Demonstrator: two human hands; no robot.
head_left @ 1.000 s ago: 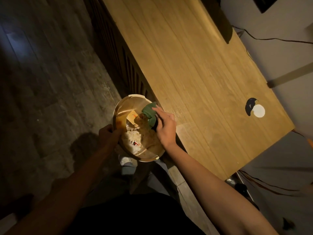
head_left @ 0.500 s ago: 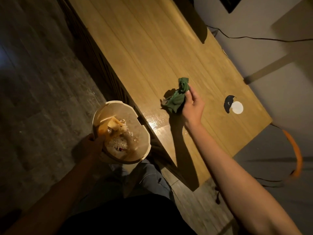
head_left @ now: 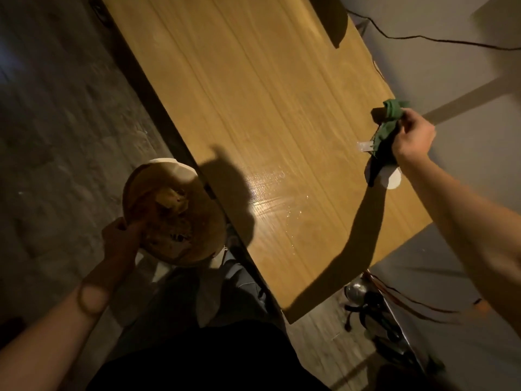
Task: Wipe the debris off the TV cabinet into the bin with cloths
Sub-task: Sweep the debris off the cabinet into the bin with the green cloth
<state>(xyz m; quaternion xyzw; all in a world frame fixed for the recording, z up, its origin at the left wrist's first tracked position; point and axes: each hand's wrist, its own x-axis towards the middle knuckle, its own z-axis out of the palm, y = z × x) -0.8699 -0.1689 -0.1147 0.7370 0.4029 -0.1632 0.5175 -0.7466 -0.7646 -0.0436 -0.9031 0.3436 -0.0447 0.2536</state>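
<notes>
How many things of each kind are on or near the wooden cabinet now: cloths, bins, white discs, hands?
Cloths: 1, the green cloth, held in the right hand.
Bins: 1, the bin, held by the left hand beside the cabinet.
White discs: 1, the disc on the cabinet, partly hidden by the cloth.
Hands: 2.
Total: 5.

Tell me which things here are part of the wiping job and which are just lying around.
Job: cloth in right hand; bin in left hand; cabinet.
Lying about: white disc, wall cable, cables on floor.
</notes>
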